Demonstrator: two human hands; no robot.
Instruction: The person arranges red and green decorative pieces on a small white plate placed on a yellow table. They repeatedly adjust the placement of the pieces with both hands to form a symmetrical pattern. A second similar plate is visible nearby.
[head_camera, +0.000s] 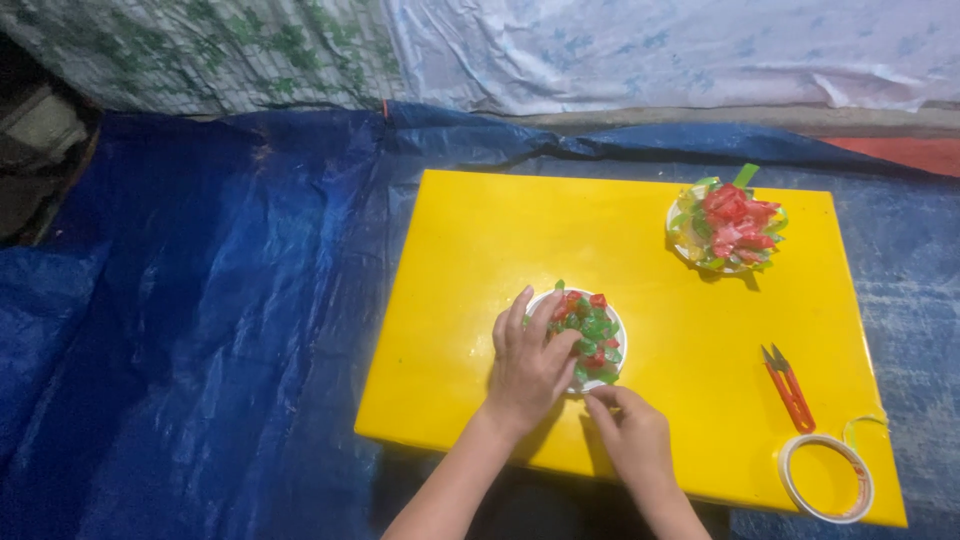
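- Both forearms enter from 6 o'clock, closest to the lens, and end at the near plate.
- Blue tarp (200, 320) covers the ground all round, creased, reaching from 6 to 12 o'clock on the left side.
- Pale sheeting (650, 50) with a faint leaf print hangs along 12 o'clock, behind the tarp.
- Yellow board (640, 260) lies at centre, a flat rectangle resting on the tarp.
- Left hand (528, 362) lies palm down over the near plate's 9 o'clock side, fingers spread and resting on the pieces; it pinches nothing that I can see.
- Right hand (630, 435) sits at the plate's 6 o'clock edge, fingers curled together with the tips at the rim; whether they pinch a piece I cannot tell.
- Near plate (612, 322), white and round, sits at the board's 7 o'clock and holds small green and red pieces.
- Far plate (728, 228) at the board's 1 o'clock holds a heap of red, green and yellow pieces.
- Tape roll (826, 477) lies at the board's 5 o'clock corner, a loose end curling from it.
- Red snips (789, 386) lie just beyond the tape, toward 4 o'clock.
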